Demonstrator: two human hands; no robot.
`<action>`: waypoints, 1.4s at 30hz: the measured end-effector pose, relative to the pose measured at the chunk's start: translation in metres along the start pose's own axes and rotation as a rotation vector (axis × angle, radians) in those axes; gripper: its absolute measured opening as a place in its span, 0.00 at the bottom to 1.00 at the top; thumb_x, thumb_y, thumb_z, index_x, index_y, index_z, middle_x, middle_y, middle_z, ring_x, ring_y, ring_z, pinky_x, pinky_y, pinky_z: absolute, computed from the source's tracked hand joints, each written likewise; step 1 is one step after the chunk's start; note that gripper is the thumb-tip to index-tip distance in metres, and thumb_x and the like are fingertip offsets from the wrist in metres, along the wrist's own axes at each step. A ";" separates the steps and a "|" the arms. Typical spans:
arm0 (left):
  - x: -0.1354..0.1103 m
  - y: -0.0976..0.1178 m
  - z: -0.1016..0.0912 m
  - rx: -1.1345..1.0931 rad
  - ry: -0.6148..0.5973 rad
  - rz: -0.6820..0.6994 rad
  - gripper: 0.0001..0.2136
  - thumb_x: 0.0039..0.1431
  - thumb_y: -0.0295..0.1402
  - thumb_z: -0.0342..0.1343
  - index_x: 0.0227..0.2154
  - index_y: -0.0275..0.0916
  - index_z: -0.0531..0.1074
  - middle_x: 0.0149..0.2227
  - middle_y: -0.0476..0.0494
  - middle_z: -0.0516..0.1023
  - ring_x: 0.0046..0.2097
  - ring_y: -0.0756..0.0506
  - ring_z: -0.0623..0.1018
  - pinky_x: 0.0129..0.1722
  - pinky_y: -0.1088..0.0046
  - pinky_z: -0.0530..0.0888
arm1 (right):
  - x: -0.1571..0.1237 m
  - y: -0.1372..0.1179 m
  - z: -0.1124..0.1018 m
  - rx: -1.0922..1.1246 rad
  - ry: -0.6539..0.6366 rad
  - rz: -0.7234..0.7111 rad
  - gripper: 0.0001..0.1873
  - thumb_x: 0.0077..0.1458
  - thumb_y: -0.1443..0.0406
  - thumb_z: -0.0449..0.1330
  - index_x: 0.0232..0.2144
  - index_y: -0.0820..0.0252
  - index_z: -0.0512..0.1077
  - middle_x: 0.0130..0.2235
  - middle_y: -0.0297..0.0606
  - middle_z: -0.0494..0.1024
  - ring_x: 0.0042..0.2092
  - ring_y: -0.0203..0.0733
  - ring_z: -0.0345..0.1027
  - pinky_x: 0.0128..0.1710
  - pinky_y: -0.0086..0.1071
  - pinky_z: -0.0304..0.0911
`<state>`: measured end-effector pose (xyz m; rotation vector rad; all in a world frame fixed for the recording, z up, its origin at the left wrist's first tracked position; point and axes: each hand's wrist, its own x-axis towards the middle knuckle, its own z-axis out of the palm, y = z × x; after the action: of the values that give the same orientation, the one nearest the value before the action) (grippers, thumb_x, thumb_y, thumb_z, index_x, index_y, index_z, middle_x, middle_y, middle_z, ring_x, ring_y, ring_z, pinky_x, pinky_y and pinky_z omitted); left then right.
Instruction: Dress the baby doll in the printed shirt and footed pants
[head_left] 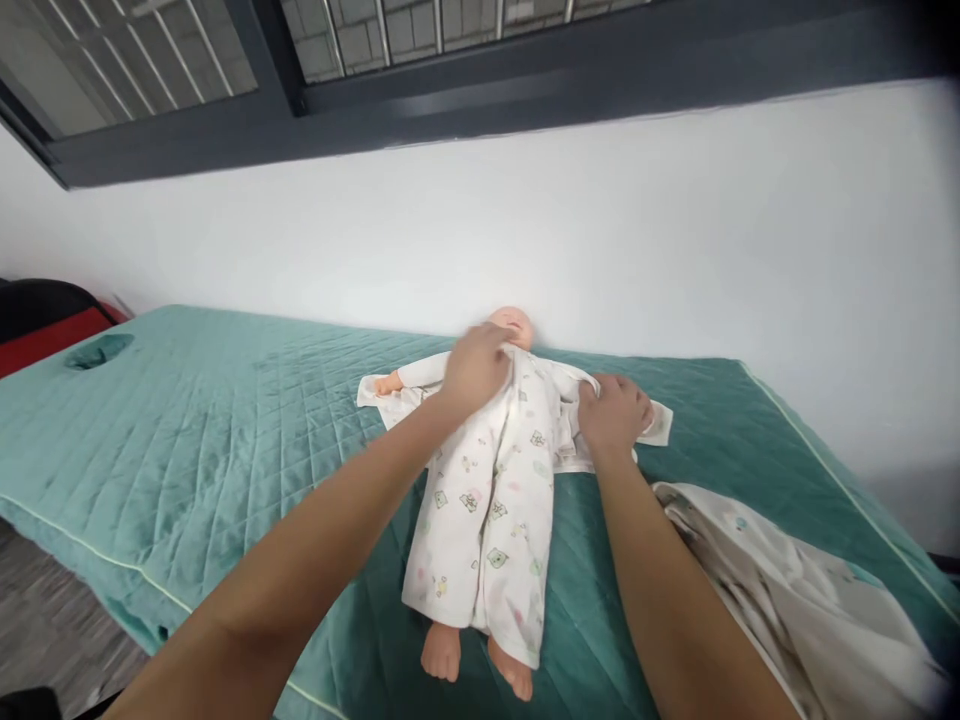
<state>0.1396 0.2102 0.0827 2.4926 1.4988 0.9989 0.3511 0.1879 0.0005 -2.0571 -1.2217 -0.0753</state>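
A baby doll (511, 325) lies on its back, its head towards the wall and its bare feet towards me. White printed clothing (517, 480) covers its chest and legs, and a white sleeve (424, 371) runs along the arm at left. Under both arms a printed shirt (574, 455) is spread out. My left hand (478, 370) is closed at the clothing by the doll's neck; its fingertips are partly hidden. At right, my right hand (613, 412) wraps round the doll's sleeved arm, hiding the doll's hand.
A green quilted bed cover (225, 430) lies beneath everything, with a hole (99, 351) at its far left end. Crumpled white cloth (795, 590) rests near my right forearm. Behind stands a white wall (675, 230) under a dark window frame (450, 95). A red and black object (52, 335) sits far left.
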 end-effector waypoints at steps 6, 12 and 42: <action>0.046 0.075 0.035 0.374 -0.664 0.149 0.14 0.61 0.31 0.53 0.47 0.38 0.77 0.56 0.36 0.75 0.58 0.37 0.74 0.57 0.57 0.70 | 0.000 -0.003 -0.003 0.004 -0.059 0.024 0.18 0.60 0.61 0.54 0.48 0.56 0.78 0.53 0.46 0.77 0.57 0.54 0.63 0.63 0.53 0.43; 0.055 0.082 0.058 0.417 -0.703 0.125 0.22 0.64 0.35 0.51 0.60 0.38 0.67 0.61 0.32 0.71 0.61 0.37 0.72 0.58 0.55 0.69 | 0.001 -0.007 -0.004 0.053 -0.084 0.029 0.18 0.59 0.62 0.53 0.47 0.56 0.78 0.52 0.44 0.78 0.56 0.53 0.63 0.62 0.52 0.42; 0.062 0.068 0.071 0.544 -0.653 0.330 0.18 0.61 0.25 0.53 0.53 0.32 0.74 0.54 0.29 0.78 0.55 0.36 0.76 0.50 0.59 0.72 | 0.012 0.004 -0.015 0.208 -0.114 0.241 0.17 0.58 0.63 0.50 0.44 0.59 0.76 0.46 0.47 0.78 0.50 0.52 0.68 0.54 0.43 0.56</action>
<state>0.2509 0.2441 0.0828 3.0362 1.2702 -0.2868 0.3648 0.1864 0.0140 -2.0289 -0.9927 0.2743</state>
